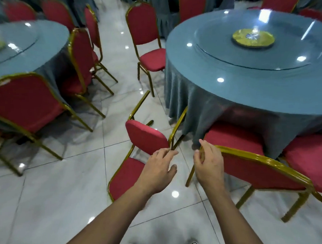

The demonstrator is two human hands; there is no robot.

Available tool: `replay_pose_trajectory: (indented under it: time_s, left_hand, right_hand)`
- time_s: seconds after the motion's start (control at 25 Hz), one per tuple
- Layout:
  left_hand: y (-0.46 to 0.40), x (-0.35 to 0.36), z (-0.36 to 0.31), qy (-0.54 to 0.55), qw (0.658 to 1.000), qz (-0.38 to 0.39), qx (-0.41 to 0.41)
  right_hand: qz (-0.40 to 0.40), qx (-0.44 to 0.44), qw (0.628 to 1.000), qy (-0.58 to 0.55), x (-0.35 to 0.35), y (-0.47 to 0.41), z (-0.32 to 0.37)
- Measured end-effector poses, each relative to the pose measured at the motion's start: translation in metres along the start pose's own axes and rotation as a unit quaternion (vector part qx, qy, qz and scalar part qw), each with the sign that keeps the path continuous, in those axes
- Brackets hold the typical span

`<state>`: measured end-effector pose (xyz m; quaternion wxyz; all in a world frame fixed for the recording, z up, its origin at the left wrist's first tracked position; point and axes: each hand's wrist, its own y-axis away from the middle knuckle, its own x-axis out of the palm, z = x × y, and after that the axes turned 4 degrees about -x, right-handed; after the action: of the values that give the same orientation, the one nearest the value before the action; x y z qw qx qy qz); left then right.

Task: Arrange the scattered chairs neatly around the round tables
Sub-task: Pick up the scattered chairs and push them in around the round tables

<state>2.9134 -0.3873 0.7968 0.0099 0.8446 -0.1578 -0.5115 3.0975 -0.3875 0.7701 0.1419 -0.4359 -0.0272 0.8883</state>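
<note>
A red chair with a gold frame lies tipped over on the floor, its seat [147,136] raised and its backrest [125,177] flat on the tiles. My left hand [157,170] hovers over it with straight fingers, the fingertips touching the gold frame beside the seat. My right hand [208,162] holds the top left corner of an upright chair's backrest [256,171], thumb and fingers on either side of the gold frame. That chair's seat is tucked under the right round table [248,93], which has a blue-grey cloth.
Another upright chair [146,38] stands at the right table's left side, and a red seat [311,160] sits at far right. The left round table [31,54] has three chairs [23,103] [82,58] [91,26] beside it. Glossy white tiles [58,202] lie around my feet.
</note>
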Motion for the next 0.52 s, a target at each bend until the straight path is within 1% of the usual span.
replay_pose_trajectory:
  time_s: [0.12, 0.24, 0.36, 0.52]
  left_hand:
    - [0.028, -0.044, 0.059, -0.002, 0.999, -0.038, -0.021]
    - [0.050, -0.081, 0.118, -0.003, 0.997, -0.064, -0.032]
    - [0.067, -0.103, 0.172, -0.008, 0.998, -0.053, -0.041]
    - [0.063, -0.115, 0.227, 0.009, 0.998, -0.021, -0.061]
  right_hand:
    - [0.014, -0.006, 0.999, -0.033, 0.047, 0.015, 0.060]
    - [0.008, -0.017, 0.998, -0.059, 0.089, 0.031, 0.110]
    - [0.009, -0.013, 0.998, -0.067, 0.126, 0.051, 0.147]
    - [0.042, 0.008, 0.997, -0.069, 0.168, 0.055, 0.175]
